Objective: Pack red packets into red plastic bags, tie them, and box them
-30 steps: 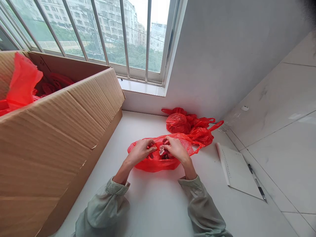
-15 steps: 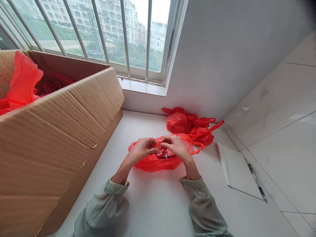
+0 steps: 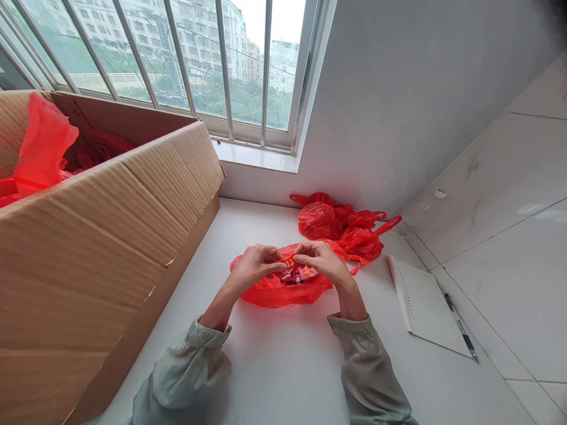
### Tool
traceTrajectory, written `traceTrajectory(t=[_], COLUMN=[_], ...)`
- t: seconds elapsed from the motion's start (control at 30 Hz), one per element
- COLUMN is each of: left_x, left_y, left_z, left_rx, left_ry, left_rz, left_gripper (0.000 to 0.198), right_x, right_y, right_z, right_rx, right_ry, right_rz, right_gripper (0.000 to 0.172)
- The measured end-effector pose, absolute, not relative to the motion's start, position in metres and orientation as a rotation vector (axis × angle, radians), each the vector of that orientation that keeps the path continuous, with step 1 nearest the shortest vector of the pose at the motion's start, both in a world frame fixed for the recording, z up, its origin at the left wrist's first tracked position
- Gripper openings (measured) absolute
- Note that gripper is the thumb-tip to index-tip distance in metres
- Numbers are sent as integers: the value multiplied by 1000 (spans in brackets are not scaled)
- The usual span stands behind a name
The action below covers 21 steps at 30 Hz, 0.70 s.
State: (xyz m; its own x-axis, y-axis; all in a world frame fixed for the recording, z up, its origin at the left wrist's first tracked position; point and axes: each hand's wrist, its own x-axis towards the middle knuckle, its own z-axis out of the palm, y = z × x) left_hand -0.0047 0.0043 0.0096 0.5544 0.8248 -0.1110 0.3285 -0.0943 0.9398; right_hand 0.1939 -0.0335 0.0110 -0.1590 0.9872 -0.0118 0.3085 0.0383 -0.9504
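Note:
A red plastic bag (image 3: 283, 297) lies spread open on the white tabletop, with small printed packets (image 3: 295, 276) showing inside it. Over its opening, my left hand (image 3: 257, 265) pinches one end of a small red packet with yellow lettering (image 3: 289, 260). The other end is between the thumb and fingers of my right hand (image 3: 322, 261). Both hands are closed, fingertips facing each other. Part of the packet is hidden behind the fingers, so its exact kind cannot be told.
Several knotted red bags (image 3: 319, 219) are heaped against the wall. A large cardboard box (image 3: 110, 236) with red bags inside fills the left. On the right lie a notepad (image 3: 429, 307) and a pen (image 3: 460, 324), with a clear bottle (image 3: 414, 215) behind them.
My right hand has shifted slightly to the right, away from the left hand. More of the red packet's yellow lettering shows between them. The left hand has barely moved.

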Motion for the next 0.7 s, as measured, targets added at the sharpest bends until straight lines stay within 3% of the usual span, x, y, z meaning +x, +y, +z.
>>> traceTrajectory(t=[0.2, 0.7], left_x=[-8, -15], left_y=[5, 11], left_z=[8, 8], left_rx=[1677, 1512], left_ry=[959, 851], left_rz=[520, 546], left_gripper=[14, 24], right_x=[188, 190], right_y=[-32, -29], right_z=[6, 6], right_rx=[-1340, -1228], right_ry=[-1609, -1471], right_rz=[1197, 1269], right_gripper=[22, 24])
